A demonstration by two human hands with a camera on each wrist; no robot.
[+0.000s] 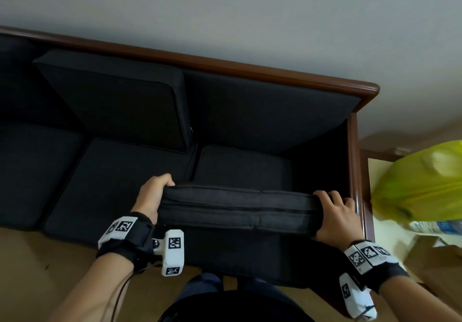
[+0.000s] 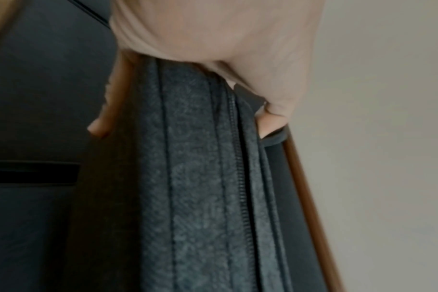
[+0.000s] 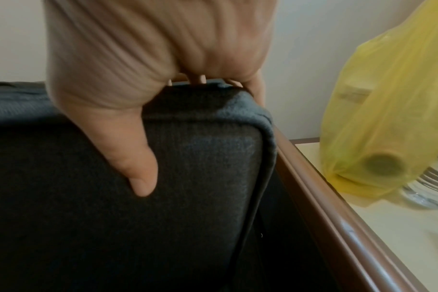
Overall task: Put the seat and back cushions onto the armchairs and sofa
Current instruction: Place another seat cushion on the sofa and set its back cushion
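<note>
I hold a dark grey cushion on edge, its zippered side up, over the front of the sofa's right seat. My left hand grips its left end, fingers curled over the top. My right hand grips the right end, thumb pressed on the near face. The zipper runs along the edge in the left wrist view. The dark sofa has a brown wooden frame. One back cushion leans at the middle, and seat cushions lie in place.
A yellow plastic bag and a clear water bottle sit on a pale side table right of the sofa's wooden arm. A grey wall stands behind. A tan floor lies in front, with my legs at the bottom.
</note>
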